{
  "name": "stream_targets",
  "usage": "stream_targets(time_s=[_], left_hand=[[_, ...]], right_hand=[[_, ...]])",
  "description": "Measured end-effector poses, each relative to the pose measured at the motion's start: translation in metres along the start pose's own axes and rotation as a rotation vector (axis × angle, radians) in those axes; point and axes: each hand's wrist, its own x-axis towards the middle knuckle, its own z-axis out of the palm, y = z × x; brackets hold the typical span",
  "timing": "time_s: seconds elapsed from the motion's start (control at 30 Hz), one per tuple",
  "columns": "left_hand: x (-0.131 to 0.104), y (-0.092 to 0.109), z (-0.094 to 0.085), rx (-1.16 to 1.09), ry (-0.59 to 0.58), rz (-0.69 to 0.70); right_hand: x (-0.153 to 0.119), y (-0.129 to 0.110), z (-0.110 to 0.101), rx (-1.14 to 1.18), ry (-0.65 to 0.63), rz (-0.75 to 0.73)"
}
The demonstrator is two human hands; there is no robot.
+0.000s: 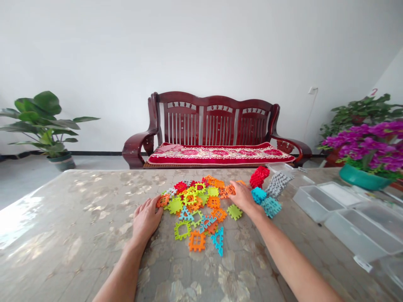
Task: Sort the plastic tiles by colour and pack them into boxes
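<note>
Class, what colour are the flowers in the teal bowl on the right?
The flowers are purple; the head view shows them best.

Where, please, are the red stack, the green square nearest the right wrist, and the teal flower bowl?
Red stack [259,177]: head view, its middle.
Green square [234,212]: head view, its solid centre.
Teal flower bowl [362,179]: head view, its outer wall.

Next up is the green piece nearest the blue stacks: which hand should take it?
Right, I'd judge. The right hand is close beside the green piece, while the left hand is across the pile.
</note>
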Motion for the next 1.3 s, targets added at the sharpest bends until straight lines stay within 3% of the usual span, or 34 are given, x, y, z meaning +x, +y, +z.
stream_targets(time_s=[0.23, 0.43, 0.67, 0.9, 1.0, 1.1, 1.3], left_hand=[[0.000, 0.001, -0.002, 0.006, -0.012, 0.003], [0.001, -0.001, 0.001, -0.002, -0.005, 0.006], [0.000, 0.001, -0.002, -0.012, -0.010, 0.001], [0.000, 0.003, -0.003, -0.005, -0.014, -0.004], [0.000, 0.003, -0.003, 0.003, -0.011, -0.009], [-0.001, 0.003, -0.003, 0.005, -0.013, -0.005], [-0.001, 0.003, -0.004, -0.011, -0.003, -0.002]], right_hand=[[-0.012, -0.020, 0.001, 0.020, -0.015, -0.091], [-0.026, -0.050, 0.009, 0.000, -0.134, -0.206], [-0.031, -0.053, 0.013, 0.003, -0.162, -0.277], [-0.017, -0.042, 0.015, 0.139, -0.070, -0.057], [-0.008, -0.037, 0.015, 0.203, -0.102, 0.028], [-0.003, -0.036, 0.016, 0.195, -0.112, 0.045], [-0.003, -0.048, 0.025, 0.117, -0.002, 0.047]])
